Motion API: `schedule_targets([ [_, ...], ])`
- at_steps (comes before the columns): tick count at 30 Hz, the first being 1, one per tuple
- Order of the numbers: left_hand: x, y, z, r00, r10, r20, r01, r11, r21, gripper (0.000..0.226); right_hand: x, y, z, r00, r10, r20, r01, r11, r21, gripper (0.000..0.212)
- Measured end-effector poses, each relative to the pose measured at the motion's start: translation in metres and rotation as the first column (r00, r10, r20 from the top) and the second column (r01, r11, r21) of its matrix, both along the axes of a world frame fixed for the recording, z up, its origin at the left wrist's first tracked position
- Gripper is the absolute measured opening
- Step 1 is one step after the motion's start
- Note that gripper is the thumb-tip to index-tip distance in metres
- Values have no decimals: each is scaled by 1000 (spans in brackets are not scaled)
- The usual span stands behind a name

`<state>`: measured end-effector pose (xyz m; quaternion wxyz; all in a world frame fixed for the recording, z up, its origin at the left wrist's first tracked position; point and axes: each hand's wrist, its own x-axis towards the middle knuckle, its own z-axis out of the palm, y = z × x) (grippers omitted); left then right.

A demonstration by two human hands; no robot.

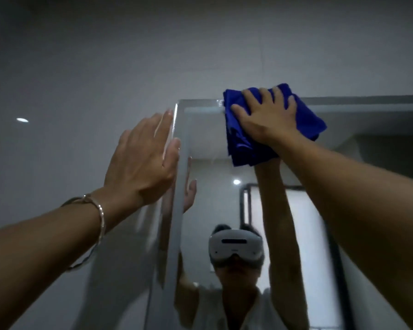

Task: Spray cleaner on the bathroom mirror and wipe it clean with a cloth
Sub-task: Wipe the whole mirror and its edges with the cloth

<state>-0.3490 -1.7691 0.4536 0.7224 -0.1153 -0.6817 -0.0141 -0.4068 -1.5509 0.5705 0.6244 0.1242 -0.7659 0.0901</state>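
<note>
Being pressed to mirror (208,139) top, blue cloth (243,144) under right hand (267,117), fingers (250,96) spread, left hand (141,163) flat on side edge, fingers straight.

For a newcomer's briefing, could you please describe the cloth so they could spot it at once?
Follow the top edge of the mirror on the grey wall. Near its upper left corner, the right hand presses a bunched cloth against the glass. It is the only vivid blue thing in view.
</note>
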Motion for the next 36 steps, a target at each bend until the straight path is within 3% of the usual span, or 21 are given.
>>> schedule_targets([
  [1,1,-10,-1,1000,8,2,-8,1000,13,69,0,-16,-2,1000,-22,-7,22,1000,12,62],
  [3,-4,-18,-3,1000,-17,-16,18,999,26,68,5,-68,-19,998,-16,-54,26,982,187,61],
  [5,-11,-14,-8,998,-54,-18,55,995,78,64,9,-117,-47,993,-4,-118,57,888,455,61],
  [7,-20,-11,-13,999,-47,22,44,994,103,63,4,-134,-58,987,-22,-161,114,799,591,62],
  [9,-20,-18,-13,999,-26,28,24,997,68,63,0,-121,-39,985,27,-171,64,862,502,60],
  [11,-12,-33,-12,999,-33,18,32,998,53,62,-1,-100,-15,988,68,-136,-26,957,289,60],
  [13,-5,-49,-16,1000,-19,12,19,999,50,62,-3,-92,-7,995,45,-89,-30,985,172,60],
  [17,-3,-64,-41,998,-1,56,-5,994,107,65,-2,-104,-44,992,50,-113,-6,934,358,59],
  [21,6,-46,-62,991,2,137,-14,996,89,66,-2,-85,-127,993,36,-115,26,868,496,63],
  [25,20,-12,-79,983,49,178,-47,999,-17,64,-3,-71,-229,994,94,-46,-36,718,695,70],
  [28,26,18,-78,982,82,173,-61,991,-122,60,-4,-63,-215,993,110,-29,-53,676,735,70],
  [30,29,28,-75,983,74,168,-50,988,-143,60,0,-51,-171,994,81,-76,-11,751,660,70],
  [33,29,23,-78,977,80,199,-50,987,-153,61,-2,-8,-93,997,-34,-71,55,944,326,69],
  [36,24,-6,-85,959,178,220,-137,973,-187,60,-4,28,-58,998,-62,9,62,998,1,69],
])
